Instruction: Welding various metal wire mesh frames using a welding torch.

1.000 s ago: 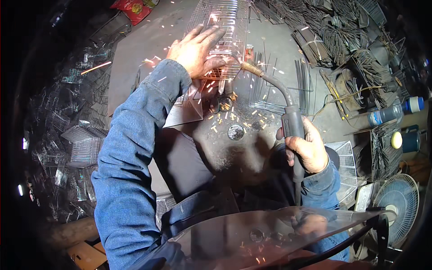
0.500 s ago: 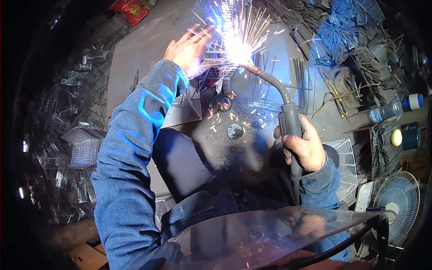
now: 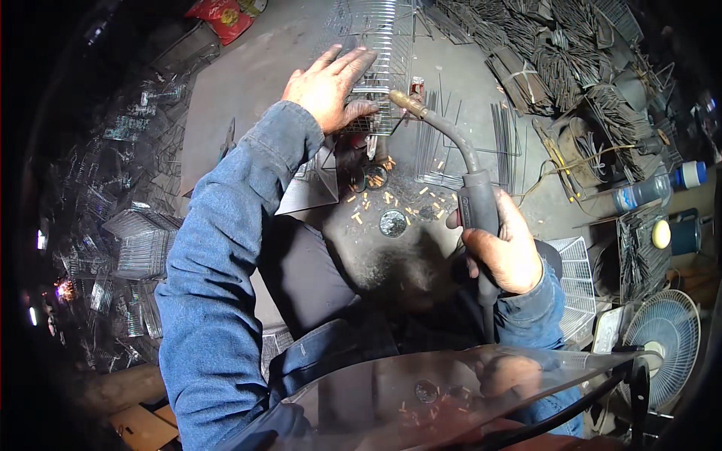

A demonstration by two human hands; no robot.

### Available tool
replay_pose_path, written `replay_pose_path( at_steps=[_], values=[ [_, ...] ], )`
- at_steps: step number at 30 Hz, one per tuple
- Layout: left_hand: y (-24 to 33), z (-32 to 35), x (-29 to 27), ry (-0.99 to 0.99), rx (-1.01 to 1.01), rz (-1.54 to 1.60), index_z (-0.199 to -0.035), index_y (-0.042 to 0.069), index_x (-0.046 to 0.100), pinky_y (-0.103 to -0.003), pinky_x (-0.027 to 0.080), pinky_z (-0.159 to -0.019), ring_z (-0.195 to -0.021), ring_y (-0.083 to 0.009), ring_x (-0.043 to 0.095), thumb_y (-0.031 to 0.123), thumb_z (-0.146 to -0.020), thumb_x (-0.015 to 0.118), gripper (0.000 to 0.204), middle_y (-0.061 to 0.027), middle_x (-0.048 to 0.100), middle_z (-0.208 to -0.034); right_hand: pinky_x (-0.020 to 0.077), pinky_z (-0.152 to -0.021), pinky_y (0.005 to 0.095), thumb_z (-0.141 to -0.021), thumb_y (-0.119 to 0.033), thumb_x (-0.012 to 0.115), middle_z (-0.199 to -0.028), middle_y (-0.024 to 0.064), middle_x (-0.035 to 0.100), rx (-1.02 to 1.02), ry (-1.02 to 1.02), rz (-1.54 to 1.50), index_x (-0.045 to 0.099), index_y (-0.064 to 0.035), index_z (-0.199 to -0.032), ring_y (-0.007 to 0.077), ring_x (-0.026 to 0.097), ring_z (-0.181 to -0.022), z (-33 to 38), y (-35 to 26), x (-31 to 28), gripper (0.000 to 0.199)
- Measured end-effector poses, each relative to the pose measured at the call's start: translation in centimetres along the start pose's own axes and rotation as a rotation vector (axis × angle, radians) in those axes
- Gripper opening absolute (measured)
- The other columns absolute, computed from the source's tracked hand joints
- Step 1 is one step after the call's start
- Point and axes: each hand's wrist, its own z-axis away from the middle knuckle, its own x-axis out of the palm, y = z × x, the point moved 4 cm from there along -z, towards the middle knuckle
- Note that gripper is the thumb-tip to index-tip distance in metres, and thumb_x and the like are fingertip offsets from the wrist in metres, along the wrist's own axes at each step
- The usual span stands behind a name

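Note:
My right hand (image 3: 511, 244) is wrapped round the dark handle of a welding torch (image 3: 477, 203). The torch's curved neck reaches up and left, its nozzle beside a wire basket (image 3: 383, 45) of thin silvery rods. Against the basket's near end lies my left hand (image 3: 327, 89), fingers stretched out and thumb spread apart below them. Whether those fingertips hook round any wire cannot be made out. No arc or sparks show at the nozzle.
Cigarette butts (image 3: 387, 199) and a round dish (image 3: 392, 222) lie nearer me. Loose rods (image 3: 440, 150) are right of the basket. Stacked wire baskets (image 3: 143, 244) stand left; rod bundles (image 3: 560, 56), a bottle (image 3: 643, 193) and a fan (image 3: 662, 338) are right. A transparent visor (image 3: 421, 391) crosses below.
The bright arc and spray of sparks at the nozzle have gone out, baring the wire basket. The torch has shifted slightly up and left; my left hand has moved slightly right and down.

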Motion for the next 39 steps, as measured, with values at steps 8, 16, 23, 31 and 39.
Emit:
replay_pose_path(
  at_steps=[8,16,23,31,39],
  values=[
    [-0.5,-0.2,0.7,-0.03,0.017,-0.061,-0.139,0.023,0.031,-0.06,0.038,-0.093,-0.133,-0.0264,0.029,0.06,-0.076,0.057,0.077,0.001,0.033,-0.143,0.0419,-0.042,0.0215,-0.074,0.006,0.046,-0.094,0.0109,0.055,0.013,0.005,0.017,0.035,-0.0002,-0.124,0.0112,0.049,-0.049,-0.1,-0.2,0.2,0.051],
    [-1.6,-0.7,2.4,-0.035,0.102,0.049,-0.136,0.02,0.038,-0.041,0.037,-0.101,-0.129,-0.0282,0.035,0.05,-0.081,0.056,0.065,-0.0056,0.042,-0.137,0.0417,-0.042,0.0217,-0.075,0.005,0.047,-0.093,0.0113,0.055,-0.01,-0.012,0.013,0.036,0.0007,-0.121,0.0108,0.049,-0.048,0.0,-0.1,0.5,0.048],
    [-0.8,-0.4,1.1,-0.069,-0.036,-0.056,-0.139,0.024,0.03,-0.064,0.032,-0.096,-0.136,-0.0272,0.022,0.061,-0.08,0.052,0.073,0.0019,0.025,-0.147,0.0417,-0.042,0.0221,-0.076,0.004,0.047,-0.093,0.0118,0.056,-0.03,-0.006,-0.017,0.037,0.0014,-0.119,0.0109,0.049,-0.048,-0.1,0.0,0.1,0.045],
    [4.5,-3.1,-2.0,-0.202,0.126,-0.051,-0.141,0.019,0.024,-0.049,0.041,-0.094,-0.125,-0.0364,0.039,0.054,-0.057,0.075,0.104,-0.0144,0.036,-0.14,0.0374,-0.034,0.0208,-0.074,-0.012,0.055,-0.095,0.0168,0.059,-0.294,0.287,-0.258,0.043,0.0049,-0.114,0.0081,0.044,-0.044,-2.2,-3.2,-6.5,0.045],
    [6.3,-11.6,-0.6,-0.125,0.353,-0.248,-0.136,0.045,0.03,-0.05,0.043,-0.088,-0.113,-0.0303,0.047,0.044,-0.059,0.078,0.091,-0.0083,0.049,-0.12,0.042,-0.039,0.0249,-0.074,-0.007,0.054,-0.079,0.0103,0.059,-0.236,0.273,-0.474,0.049,-0.0008,-0.102,0.0102,0.048,-0.048,-7.7,1.3,-9.1,0.029]
  ],
)
